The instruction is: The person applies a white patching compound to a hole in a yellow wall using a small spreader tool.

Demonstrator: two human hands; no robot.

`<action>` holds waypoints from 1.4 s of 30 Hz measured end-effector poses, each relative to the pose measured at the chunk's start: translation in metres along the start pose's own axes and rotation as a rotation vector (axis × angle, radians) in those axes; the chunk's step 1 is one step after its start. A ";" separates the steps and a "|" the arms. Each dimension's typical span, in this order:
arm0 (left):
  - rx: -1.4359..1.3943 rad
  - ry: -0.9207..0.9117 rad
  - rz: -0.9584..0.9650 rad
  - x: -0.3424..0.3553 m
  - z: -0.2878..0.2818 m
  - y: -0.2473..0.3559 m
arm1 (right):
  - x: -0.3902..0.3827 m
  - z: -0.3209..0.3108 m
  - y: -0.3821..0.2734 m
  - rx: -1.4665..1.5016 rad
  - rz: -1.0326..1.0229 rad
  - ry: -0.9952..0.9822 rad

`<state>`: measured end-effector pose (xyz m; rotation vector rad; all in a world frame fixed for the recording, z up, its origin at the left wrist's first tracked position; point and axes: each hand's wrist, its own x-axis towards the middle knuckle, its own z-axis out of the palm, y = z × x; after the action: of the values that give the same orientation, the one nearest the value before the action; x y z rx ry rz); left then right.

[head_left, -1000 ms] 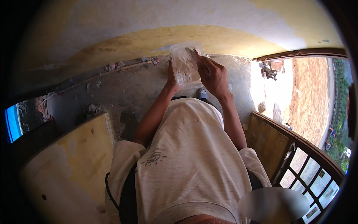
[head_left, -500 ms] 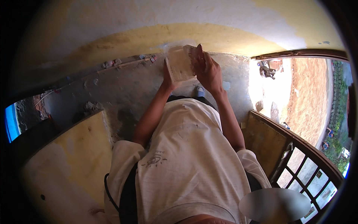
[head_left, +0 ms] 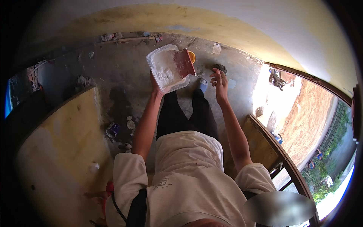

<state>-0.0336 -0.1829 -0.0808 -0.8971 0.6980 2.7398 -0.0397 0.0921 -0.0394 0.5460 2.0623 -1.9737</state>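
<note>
From my distant post I had the left hand (head_left: 159,88) gripping the clear, boxy plastic tub (head_left: 152,62) by its near left side, its mouth turned up, probably so the smeary white paste (head_left: 164,74) wouldn't spill. A flat, dark red scraper (head_left: 184,63) rested over the tub's right side, likely leaving the right hand (head_left: 219,83) free: empty, fingers bent and loosely apart. Beyond lay rough grey floor (head_left: 128,64), then a patchy yellow wall (head_left: 132,19).
</note>
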 end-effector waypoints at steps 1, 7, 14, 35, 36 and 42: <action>-0.067 0.033 -0.015 0.003 -0.018 -0.002 | 0.008 -0.004 0.024 -0.025 0.075 -0.005; -0.221 0.055 -0.003 0.052 -0.107 -0.023 | 0.078 -0.021 0.193 -0.293 0.229 -0.066; -0.196 0.174 0.036 0.117 -0.150 -0.066 | 0.156 -0.027 0.309 -0.668 0.166 -0.252; -0.231 0.034 0.008 0.221 -0.304 -0.114 | 0.318 0.063 0.484 -1.296 -0.268 -0.301; -0.204 0.105 0.003 0.219 -0.303 -0.115 | 0.317 0.060 0.491 -1.291 -0.263 -0.299; -0.155 0.120 -0.006 0.214 -0.309 -0.116 | 0.318 0.047 0.481 -1.036 -0.341 -0.148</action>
<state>-0.0117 -0.2267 -0.4706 -1.1024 0.5053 2.7838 -0.1281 0.0882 -0.6110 -0.1756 2.7703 -0.7546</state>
